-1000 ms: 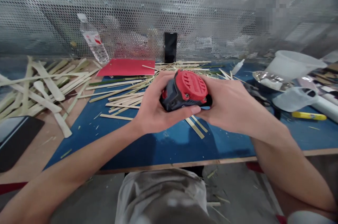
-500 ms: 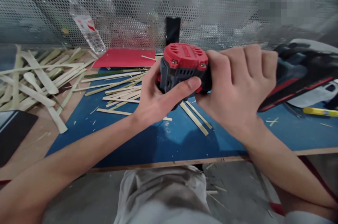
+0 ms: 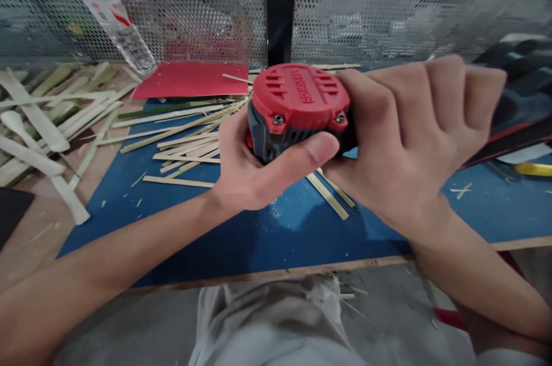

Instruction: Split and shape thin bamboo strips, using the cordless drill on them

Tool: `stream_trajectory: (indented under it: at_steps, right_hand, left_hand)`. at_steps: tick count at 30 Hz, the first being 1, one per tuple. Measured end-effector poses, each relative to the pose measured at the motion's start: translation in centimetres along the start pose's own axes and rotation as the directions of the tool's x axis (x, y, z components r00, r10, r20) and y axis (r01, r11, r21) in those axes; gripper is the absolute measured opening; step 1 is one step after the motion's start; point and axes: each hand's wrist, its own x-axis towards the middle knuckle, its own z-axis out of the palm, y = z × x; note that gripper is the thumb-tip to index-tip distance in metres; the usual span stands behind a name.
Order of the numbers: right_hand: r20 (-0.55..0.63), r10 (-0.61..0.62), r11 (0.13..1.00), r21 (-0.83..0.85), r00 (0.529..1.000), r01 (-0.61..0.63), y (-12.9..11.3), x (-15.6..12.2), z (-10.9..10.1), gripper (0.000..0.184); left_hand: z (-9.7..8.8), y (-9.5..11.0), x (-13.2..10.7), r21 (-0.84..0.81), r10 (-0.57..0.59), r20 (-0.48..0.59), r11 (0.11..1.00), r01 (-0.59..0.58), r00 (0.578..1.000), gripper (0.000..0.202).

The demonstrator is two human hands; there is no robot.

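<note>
While the left hand (image 3: 252,170) cups the near side of a power tool (image 3: 299,92), its thumb lying along the dark casing under the red cap, the right hand (image 3: 405,130) is curled round the same tool from the other side, fingers folded over. Both hands are grasping, and the tool is held between them above the surface (image 3: 198,245), its round cap turned upward and toward the wearer. Raised lettering, slots and two screws show on that cap. Beyond the right hand's knuckles is a dark body with a red edge (image 3: 513,101); the hand covers the middle, so whether it is one piece with the tool cannot be told.

Just left of the left hand, thin pale strips (image 3: 190,153) lie loosely overlapped, with a red sheet (image 3: 190,79) behind them. Farther left is a heap of wider slats (image 3: 34,118), and nearer the wearer on that side, a black object (image 3: 12,210) cut off by the frame. A clear bottle (image 3: 114,26) leans behind the red sheet, ahead and left of the hands. Straight ahead of them, a dark phone (image 3: 280,32) stands upright by a perforated metal panel (image 3: 207,3). Two more strips (image 3: 330,196) lie below the right hand, and well to its right are crossed slivers (image 3: 461,190) and a yellow object (image 3: 535,170).
</note>
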Motion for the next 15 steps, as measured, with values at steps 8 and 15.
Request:
stream_trajectory:
  at_steps: [8,15]
  right_hand:
    - [0.228,0.164,0.955,0.207,0.960,-0.212,-0.7,1.1,-0.3,0.067]
    - [-0.063,-0.101,0.985,-0.145,0.993,0.091,-0.5,0.9,-0.3,0.065]
  left_hand:
    - [-0.1,-0.2,-0.1,-0.019,0.020,0.026,1.000,-0.019,0.999,0.054]
    - [0.2,-0.6,0.0,-0.023,-0.020,0.033,1.000,0.021,0.999,0.063]
